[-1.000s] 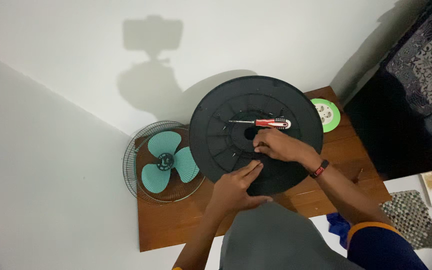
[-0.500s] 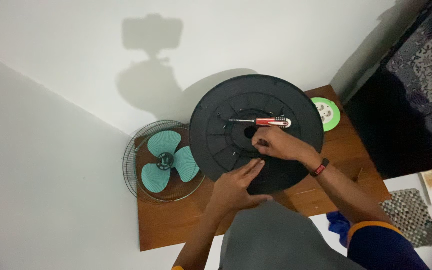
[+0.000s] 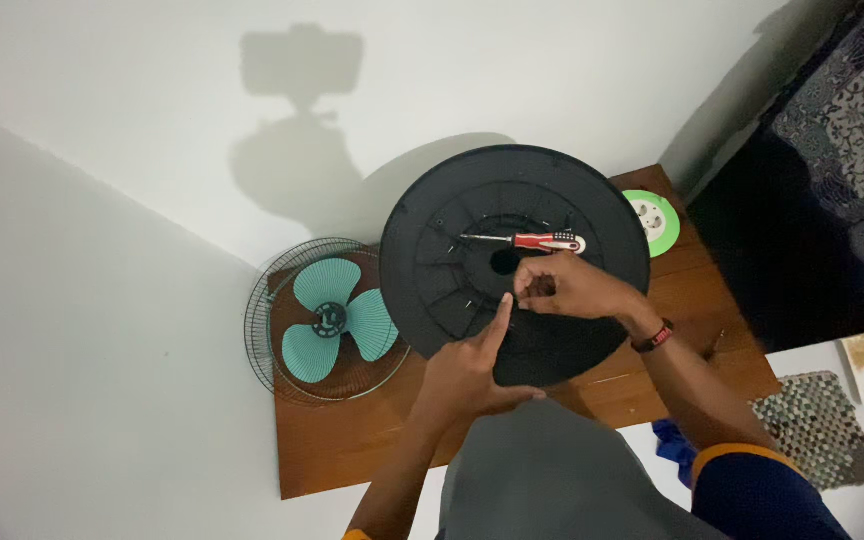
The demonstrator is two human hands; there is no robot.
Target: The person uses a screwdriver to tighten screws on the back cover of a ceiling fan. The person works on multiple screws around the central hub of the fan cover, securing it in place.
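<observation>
The round black fan base (image 3: pixel 515 265) lies underside up on the wooden counter (image 3: pixel 352 440), overhanging its far edge. The right hand (image 3: pixel 567 288) rests just right of the centre hole, its fingers (image 3: pixel 532 285) pinched together on something too small to make out (likely a screw, though I cannot tell). The left hand (image 3: pixel 467 370) lies flat on the near rim, its fingers (image 3: pixel 500 318) apart, the forefinger stretched toward the right fingertips and touching the ribbed plastic.

A red-and-white screwdriver (image 3: pixel 532 241) lies loose just beyond the right fingers, on the base itself. If the base tips or is shifted, the screwdriver could roll off. Whatever small piece is pinched could slip and drop into the ribs or the centre hole. The overhang means a hard press on the far side might tilt the base.

Left of the left fingers, a wire guard (image 3: pixel 262 310) holds a teal fan blade (image 3: pixel 337 322). Beyond the right wrist sits a round green socket reel (image 3: pixel 654 222) with a white face; no label is readable.
</observation>
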